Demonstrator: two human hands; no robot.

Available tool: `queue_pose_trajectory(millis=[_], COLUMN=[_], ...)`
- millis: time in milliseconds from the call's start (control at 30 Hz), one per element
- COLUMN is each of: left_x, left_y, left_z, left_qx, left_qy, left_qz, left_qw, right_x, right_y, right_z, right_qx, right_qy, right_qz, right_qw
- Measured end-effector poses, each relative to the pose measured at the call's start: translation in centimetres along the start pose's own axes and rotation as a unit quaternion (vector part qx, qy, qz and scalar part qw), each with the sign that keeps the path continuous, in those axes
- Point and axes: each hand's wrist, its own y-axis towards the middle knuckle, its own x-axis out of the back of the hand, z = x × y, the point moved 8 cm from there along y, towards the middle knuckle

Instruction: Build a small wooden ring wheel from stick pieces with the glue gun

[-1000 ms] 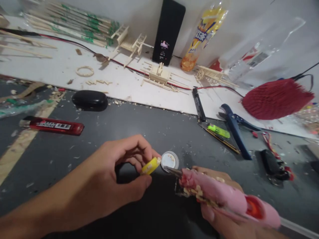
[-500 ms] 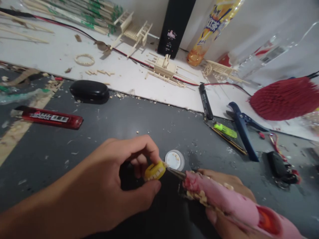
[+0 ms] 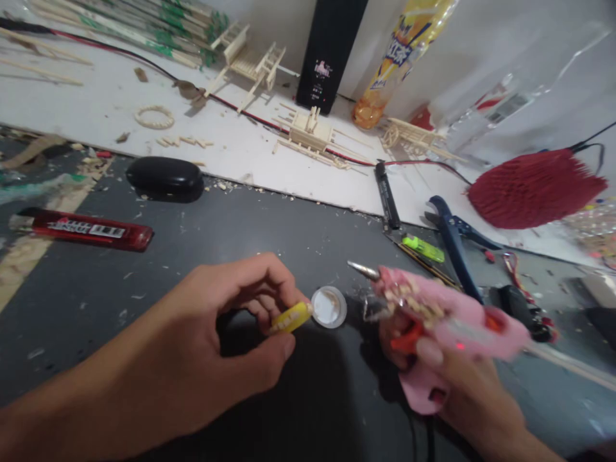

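Between the thumb and fingers of my left hand (image 3: 231, 327) is a small yellow disc-like piece (image 3: 292, 317) with pale wooden bits along its edge. My right hand (image 3: 462, 378) is wrapped round the handle of a pink hot glue gun (image 3: 433, 301), its metal nozzle pointing up and left, apart from the yellow piece. Pale wood bits cling to the gun's side, and a glue stick (image 3: 572, 362) sticks out of its back. On the dark table just past my left fingertips sits a small round white cap (image 3: 329, 308) with something pale in it.
A red utility knife (image 3: 91, 230) and a black case (image 3: 165, 176) lie at the left. Blue cutters (image 3: 452, 244), a green lighter (image 3: 423, 248) and a black marker (image 3: 387, 196) are at the right. Small wooden cart models (image 3: 310, 131) stand on the white board behind.
The glue gun has moved away from the yellow piece, up and to the right, and has turned so its handle shows. The yellow piece has tilted slightly in my left hand.
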Motion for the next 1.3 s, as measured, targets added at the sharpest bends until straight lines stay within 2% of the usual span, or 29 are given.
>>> queue_pose_trajectory(millis=[100, 233, 333, 433, 500, 567, 600, 700, 767, 833, 900, 1100, 1300], left_x=[0.3, 1.0, 1.0, 0.7, 0.5, 0.2, 0.1, 0.0, 0.0, 0.0, 0.0, 0.5, 0.7], left_y=[0.1, 0.1, -0.2, -0.6, -0.8, -1.0, -1.1, -1.3, -1.5, -1.6, -1.7, -2.3, -2.7], left_z=[0.1, -0.3, -0.9, -1.5, -2.0, -2.6, -3.0, -3.9, -4.2, -4.2, -4.2, -4.7, -6.2], left_qx=[-0.008, -0.038, -0.068, -0.078, -0.081, -0.086, -0.091, -0.11, -0.122, -0.131, -0.14, -0.178, -0.203], left_qy=[-0.006, -0.057, -0.073, -0.072, -0.069, -0.066, -0.064, -0.054, -0.047, -0.043, -0.033, 0.045, 0.105], left_qz=[-0.006, -0.025, -0.015, -0.013, -0.015, -0.021, -0.026, -0.04, -0.05, -0.056, -0.064, -0.102, -0.147], left_qw=[1.0, 0.997, 0.995, 0.994, 0.994, 0.994, 0.993, 0.992, 0.99, 0.989, 0.987, 0.978, 0.962], right_x=[-0.5, -0.4, 1.0, 3.5, 4.4, 3.4, 2.1, -3.2, -6.3, -8.2, -9.0, -9.0, -9.2], right_y=[1.7, 2.0, 0.6, -1.0, -1.8, -2.6, -3.0, -3.9, -4.1, -4.2, -3.8, -3.4, -3.6], right_z=[0.2, 1.3, 1.8, 2.4, 3.9, 6.6, 8.1, 11.9, 13.7, 14.7, 14.9, 14.2, 14.3], right_qx=[-0.093, -0.127, -0.12, -0.098, -0.041, 0.072, 0.142, 0.33, 0.429, 0.496, 0.519, 0.527, 0.547], right_qy=[0.146, 0.208, 0.187, 0.026, -0.13, -0.217, -0.223, -0.194, -0.173, -0.153, -0.14, -0.115, -0.107], right_qz=[-0.006, 0.032, 0.079, 0.054, -0.008, -0.063, -0.081, -0.077, -0.063, -0.051, -0.047, -0.022, -0.018], right_qw=[0.985, 0.969, 0.972, 0.993, 0.991, 0.971, 0.961, 0.92, 0.884, 0.853, 0.842, 0.841, 0.83])
